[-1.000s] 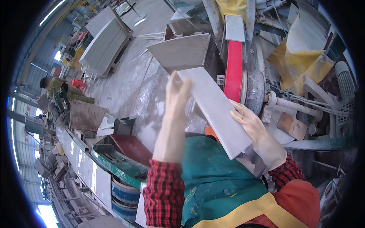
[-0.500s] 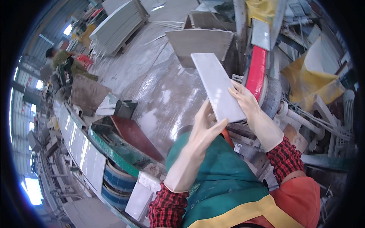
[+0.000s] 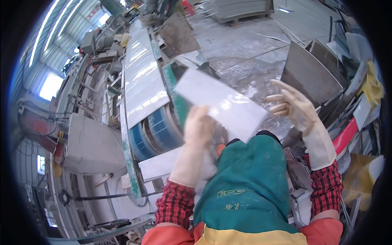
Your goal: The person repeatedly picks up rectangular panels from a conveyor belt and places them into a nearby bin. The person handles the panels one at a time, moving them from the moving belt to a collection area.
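Note:
A white rectangular tile (image 3: 224, 102) is held up in front of me, tilted, with a glossy face. My left hand (image 3: 199, 126), in a cream rubber glove, grips the tile's near left edge; its fingertips are partly blurred. Apart from the tile, to its right, my right hand (image 3: 296, 106) in a matching glove has its fingers spread and holds nothing. Below the left wrist lies another white tile (image 3: 159, 164), partly covered by my forearm. A green apron (image 3: 241, 179) covers my front.
To the left, a long line of white tiles (image 3: 143, 77) runs away from me beside blue rollers (image 3: 165, 126) and a green rail (image 3: 173, 87). A grey-brown bin (image 3: 306, 73) stands at the right. Farther off is a stack of grey slabs (image 3: 241, 10).
My view has turned left toward the tile line. The right hand has let go of the tile and spread its fingers. In my left hand, the tile has swung to the left.

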### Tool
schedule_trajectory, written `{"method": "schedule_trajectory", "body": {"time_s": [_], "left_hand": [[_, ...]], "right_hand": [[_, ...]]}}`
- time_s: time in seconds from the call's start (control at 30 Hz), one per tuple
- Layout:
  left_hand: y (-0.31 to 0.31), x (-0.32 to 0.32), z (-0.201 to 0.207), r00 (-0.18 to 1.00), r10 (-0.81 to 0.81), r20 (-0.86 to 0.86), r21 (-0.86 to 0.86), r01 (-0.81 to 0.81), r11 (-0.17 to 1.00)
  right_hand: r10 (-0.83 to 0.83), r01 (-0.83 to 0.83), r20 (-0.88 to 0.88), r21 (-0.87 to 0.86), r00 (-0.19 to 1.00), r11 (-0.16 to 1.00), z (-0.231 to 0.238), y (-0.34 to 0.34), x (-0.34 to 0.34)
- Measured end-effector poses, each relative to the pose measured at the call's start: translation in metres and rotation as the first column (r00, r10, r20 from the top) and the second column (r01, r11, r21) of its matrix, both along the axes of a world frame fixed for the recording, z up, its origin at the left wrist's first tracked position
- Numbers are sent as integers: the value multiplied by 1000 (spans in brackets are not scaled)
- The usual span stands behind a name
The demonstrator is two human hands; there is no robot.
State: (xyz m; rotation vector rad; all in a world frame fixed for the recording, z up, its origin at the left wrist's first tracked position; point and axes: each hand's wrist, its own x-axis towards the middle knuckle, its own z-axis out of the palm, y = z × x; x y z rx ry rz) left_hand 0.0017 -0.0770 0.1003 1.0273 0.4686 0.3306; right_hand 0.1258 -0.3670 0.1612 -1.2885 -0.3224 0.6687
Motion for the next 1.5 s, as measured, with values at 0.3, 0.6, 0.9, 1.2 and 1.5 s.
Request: {"method": "schedule_trajectory", "body": {"time_s": [0.3, 0.6, 0.9, 1.2, 1.5], "left_hand": [[168, -93, -54, 756, 654, -33, -176, -649, 740], [210, -64, -100, 548, 816, -182, -210, -833, 513], [238, -64, -133, 561, 800, -212, -151, -828, 540], [251, -60, -136, 511, 809, -292, -114, -858, 501], [237, -94, -77, 711, 556, -431, 255, -495, 831]], "right_hand": [[-154, 663, 745, -454, 649, 595, -99, -212, 27], [14, 884, 884, -467, 467, 3, -166, -344, -17], [171, 956, 941, -291, 293, -39, -188, -326, -24], [227, 973, 946, -230, 231, -31, -185, -309, -33], [276, 975, 935, -214, 224, -64, -187, -296, -43]]}}
